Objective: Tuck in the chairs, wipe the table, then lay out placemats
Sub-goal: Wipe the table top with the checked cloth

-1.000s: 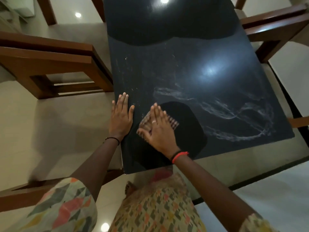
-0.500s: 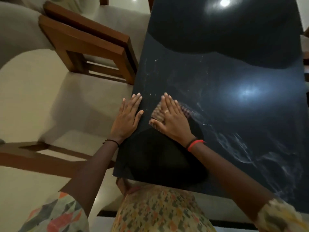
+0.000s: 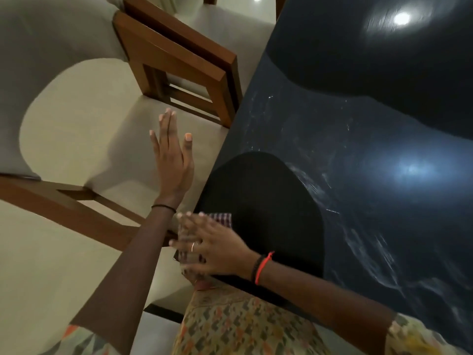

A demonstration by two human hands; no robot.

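Wiping has carried the checked cloth (image 3: 222, 218) from partway up the left edge to the near left corner of the table (image 3: 332, 139). The left hand (image 3: 172, 162), flat on the tabletop half a second ago, is now off it, over the floor just beside the edge. Damp streaks (image 3: 371, 239) mark the right part of the top, so I judge the wipe well along (no placemats in sight yet). The right hand (image 3: 215, 248) lies palm-down on the cloth, fingers spread and fairly straight, pressing, tips reaching the edge. The left hand is flat, fingers straight, thumb apart, holding nothing. A wooden chair (image 3: 179, 60) stands beside the left edge.
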